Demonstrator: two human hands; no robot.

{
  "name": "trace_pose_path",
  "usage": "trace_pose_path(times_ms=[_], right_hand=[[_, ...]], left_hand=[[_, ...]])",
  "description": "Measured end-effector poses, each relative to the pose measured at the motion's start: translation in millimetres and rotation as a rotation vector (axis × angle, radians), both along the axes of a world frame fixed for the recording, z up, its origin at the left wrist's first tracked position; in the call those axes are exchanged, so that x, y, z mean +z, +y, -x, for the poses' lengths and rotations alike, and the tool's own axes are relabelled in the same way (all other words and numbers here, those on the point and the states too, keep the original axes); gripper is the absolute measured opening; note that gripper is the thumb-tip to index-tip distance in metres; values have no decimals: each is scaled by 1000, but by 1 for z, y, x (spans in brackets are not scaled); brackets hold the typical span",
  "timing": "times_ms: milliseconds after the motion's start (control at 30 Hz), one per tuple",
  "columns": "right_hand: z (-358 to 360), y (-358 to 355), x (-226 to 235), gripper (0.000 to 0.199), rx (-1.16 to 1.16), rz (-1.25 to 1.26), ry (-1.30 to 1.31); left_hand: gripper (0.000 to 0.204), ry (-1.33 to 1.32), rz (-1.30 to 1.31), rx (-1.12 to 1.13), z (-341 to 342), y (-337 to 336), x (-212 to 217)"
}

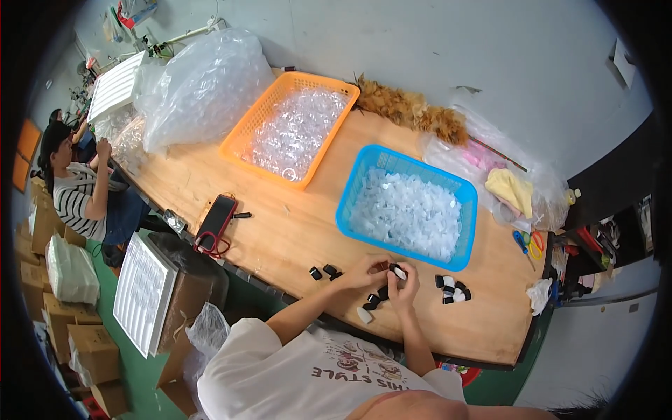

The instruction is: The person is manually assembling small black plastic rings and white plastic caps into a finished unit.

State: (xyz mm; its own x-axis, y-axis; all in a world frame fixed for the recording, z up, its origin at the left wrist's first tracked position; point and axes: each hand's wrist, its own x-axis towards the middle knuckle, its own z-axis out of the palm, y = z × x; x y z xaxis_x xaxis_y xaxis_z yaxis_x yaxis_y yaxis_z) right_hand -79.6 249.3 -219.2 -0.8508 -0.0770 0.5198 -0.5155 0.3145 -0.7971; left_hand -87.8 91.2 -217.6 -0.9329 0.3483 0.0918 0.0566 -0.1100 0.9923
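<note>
Near the front edge of the table, my two hands meet just below the blue basket. In the fingers of my right hand [404,291] is a small black-and-white piece [399,272], too small to name more exactly. My left hand [362,274] is closed beside it, fingertips pinched; what they hold is hard to make out. Small black pieces [372,302] and a white piece [365,316] lie below my hands. More black pieces [325,271] lie left of my left hand, and a cluster of black-and-white pieces [453,289] lies to the right.
The blue basket [347,222] holds translucent pieces; the orange basket [234,145] holds clear parts. A large plastic bag [210,87], feather duster [409,108], red-cased phone [219,217], scissors [536,243] and yellow cloth [509,187] are on the table. Another person [80,185] sits far left.
</note>
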Motion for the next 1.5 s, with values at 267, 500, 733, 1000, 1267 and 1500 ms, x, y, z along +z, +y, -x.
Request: trace_pose_path(times_ms=[267, 500, 733, 1000, 1267, 1500], right_hand=[[-1, 0, 4, 27, -48, 30, -37], [-10, 7, 25, 24, -53, 94, -48], [-24, 7, 29, 23, -114, 77, -62], [-36, -32, 41, 21, 42, -45, -265], [-1, -88, 24, 26, 358, -173, -228], [13, -102, 13, 26, 548, -226, -820]], left_hand=[[19, -47, -138, -14, -2, -2, 11], [21, 378, 407, 563, 18, -74, 60], [23, 559, 929, 907, 77, -206, 43], [31, 596, 920, 700, 75, -207, 59], [35, 501, 832, 351, 71, -195, 85], [32, 385, 991, 408, 217, -292, 155]])
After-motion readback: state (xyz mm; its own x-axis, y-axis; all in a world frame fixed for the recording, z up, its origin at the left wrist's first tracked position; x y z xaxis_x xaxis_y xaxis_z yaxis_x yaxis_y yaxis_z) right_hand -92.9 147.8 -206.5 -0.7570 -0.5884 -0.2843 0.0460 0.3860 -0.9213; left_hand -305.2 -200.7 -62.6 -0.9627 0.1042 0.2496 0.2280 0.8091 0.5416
